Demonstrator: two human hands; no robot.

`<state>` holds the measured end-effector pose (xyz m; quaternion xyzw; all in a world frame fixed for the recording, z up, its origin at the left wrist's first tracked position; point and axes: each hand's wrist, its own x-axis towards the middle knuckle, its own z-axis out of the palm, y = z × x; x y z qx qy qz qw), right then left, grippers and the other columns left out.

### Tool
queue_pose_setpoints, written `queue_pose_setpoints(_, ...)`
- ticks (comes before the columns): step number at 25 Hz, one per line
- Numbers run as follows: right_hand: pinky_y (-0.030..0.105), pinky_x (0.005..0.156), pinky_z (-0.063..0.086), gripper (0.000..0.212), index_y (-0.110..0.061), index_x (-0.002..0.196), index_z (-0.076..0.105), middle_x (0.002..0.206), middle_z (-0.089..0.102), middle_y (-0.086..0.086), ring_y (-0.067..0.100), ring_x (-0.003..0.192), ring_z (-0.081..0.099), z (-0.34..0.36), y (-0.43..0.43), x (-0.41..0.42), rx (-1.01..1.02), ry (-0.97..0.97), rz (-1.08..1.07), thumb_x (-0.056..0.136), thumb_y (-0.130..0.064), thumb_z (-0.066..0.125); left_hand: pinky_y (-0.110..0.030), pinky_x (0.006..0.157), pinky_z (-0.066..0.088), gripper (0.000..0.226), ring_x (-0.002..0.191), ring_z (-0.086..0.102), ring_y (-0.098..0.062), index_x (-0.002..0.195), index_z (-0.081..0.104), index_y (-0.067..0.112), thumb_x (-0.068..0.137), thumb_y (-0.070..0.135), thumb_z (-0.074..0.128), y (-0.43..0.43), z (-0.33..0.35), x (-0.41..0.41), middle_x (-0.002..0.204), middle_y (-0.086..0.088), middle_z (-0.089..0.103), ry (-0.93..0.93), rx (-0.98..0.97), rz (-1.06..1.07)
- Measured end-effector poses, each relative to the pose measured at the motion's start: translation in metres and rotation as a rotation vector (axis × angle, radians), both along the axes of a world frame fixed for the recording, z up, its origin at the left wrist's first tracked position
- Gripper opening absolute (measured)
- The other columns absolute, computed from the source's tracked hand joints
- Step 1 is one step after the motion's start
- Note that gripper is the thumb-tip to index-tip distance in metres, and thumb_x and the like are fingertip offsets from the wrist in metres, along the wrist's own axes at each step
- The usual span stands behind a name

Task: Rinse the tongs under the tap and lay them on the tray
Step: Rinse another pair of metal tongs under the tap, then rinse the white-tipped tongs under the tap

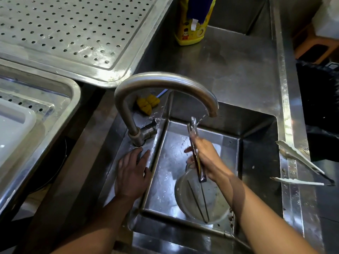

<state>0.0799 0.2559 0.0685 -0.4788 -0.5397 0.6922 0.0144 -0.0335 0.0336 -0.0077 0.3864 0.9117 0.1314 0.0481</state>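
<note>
My right hand (207,158) grips dark metal tongs (194,143) over the sink basin, tips up. Water runs from the curved tap (165,80) onto the tong tips. My left hand (133,171) rests flat on the sink's left rim (156,143) beside the tap base, fingers apart, holding nothing. The perforated steel tray (73,30) lies at the upper left. A second pair of pale tongs (300,160) lies open on the right rim.
A glass bowl (200,198) with two thin sticks sits in the basin under my right hand. A yellow bottle (192,21) stands behind the sink, a yellow sponge (147,104) behind the tap. A steel tub with a white container (14,125) is at left.
</note>
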Motion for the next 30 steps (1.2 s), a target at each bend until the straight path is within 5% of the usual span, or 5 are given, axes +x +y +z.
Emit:
queue_pose_setpoints(4, 0.056, 0.065, 0.059, 0.030, -0.010, 0.099, 0.065, 0.073, 0.065, 0.015, 0.034, 0.063, 0.065, -0.079, -0.014, 0.076, 0.198, -0.465, 0.271, 0.090, -0.038, 0.069, -0.046, 0.101, 0.036, 0.059, 0.127, 0.046, -0.031, 0.137, 0.054, 0.024, 0.078, 0.028, 0.049, 0.000, -0.003, 0.000, 0.140, -0.009, 0.051, 0.039, 0.010, -0.005)
queue_pose_setpoints(9, 0.035, 0.084, 0.053, 0.042, -0.010, 0.109, 0.064, 0.111, 0.072, 0.014, 0.031, 0.101, 0.068, -0.151, -0.021, 0.110, 0.302, -0.864, 0.627, 0.093, -0.048, 0.059, -0.046, 0.098, 0.039, 0.059, 0.123, 0.047, -0.031, 0.138, 0.053, 0.026, 0.080, 0.030, 0.046, 0.001, -0.004, 0.000, 0.138, -0.009, 0.050, 0.056, 0.040, -0.011)
queue_pose_setpoints(14, 0.036, 0.089, 0.053, 0.035, -0.009, 0.117, 0.060, 0.122, 0.066, 0.015, 0.032, 0.110, 0.064, -0.184, -0.030, 0.122, 0.404, -0.893, 0.584, 0.092, -0.032, 0.063, -0.047, 0.099, 0.038, 0.062, 0.124, 0.045, -0.030, 0.139, 0.050, 0.026, 0.078, 0.023, 0.060, 0.001, -0.005, 0.000, 0.139, -0.008, 0.047, 0.071, 0.023, -0.011)
queue_pose_setpoints(23, 0.036, 0.098, 0.048, 0.053, -0.011, 0.137, 0.051, 0.137, 0.058, 0.015, 0.035, 0.122, 0.057, -0.166, -0.032, 0.133, 0.363, -0.786, 0.342, 0.091, -0.036, 0.062, -0.049, 0.098, 0.040, 0.061, 0.126, 0.045, -0.032, 0.138, 0.050, 0.024, 0.078, 0.022, 0.061, 0.002, -0.005, -0.001, 0.139, -0.008, 0.045, 0.090, 0.014, -0.037)
queue_pose_setpoints(30, 0.025, 0.082, 0.043, 0.050, -0.018, 0.133, 0.058, 0.115, 0.067, 0.003, 0.023, 0.107, 0.064, -0.092, -0.019, 0.143, 0.417, -0.483, 0.104, 0.087, -0.035, 0.068, -0.057, 0.098, 0.040, 0.061, 0.122, 0.046, -0.038, 0.140, 0.047, 0.017, 0.080, 0.027, 0.043, 0.004, 0.011, 0.005, 0.139, -0.015, 0.045, 0.044, -0.080, -0.046)
